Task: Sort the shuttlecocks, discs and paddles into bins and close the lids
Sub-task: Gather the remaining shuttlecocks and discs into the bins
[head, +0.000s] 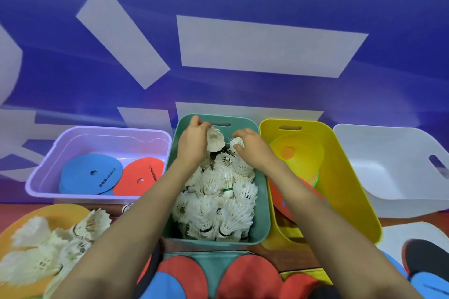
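Note:
Both my hands reach into the far end of the green bin (263,192), which holds several white shuttlecocks (218,201). My left hand (194,141) grips a white shuttlecock (216,139) by its feathers. My right hand (250,145) curls round another shuttlecock (237,143). A loose pile of shuttlecocks (48,245) lies at the lower left on an orange disc (60,211). The pale purple bin (38,177) on the left holds a blue disc (90,173) and a red disc (142,178). Red and blue discs (250,277) lie at the near edge.
A yellow bin (349,177) right of the green one holds yellow and orange discs. Further right stands a white bin (388,165). A green lid (209,267) lies under the near discs. A dark paddle-like object (425,257) sits at the lower right. A blue wall rises behind.

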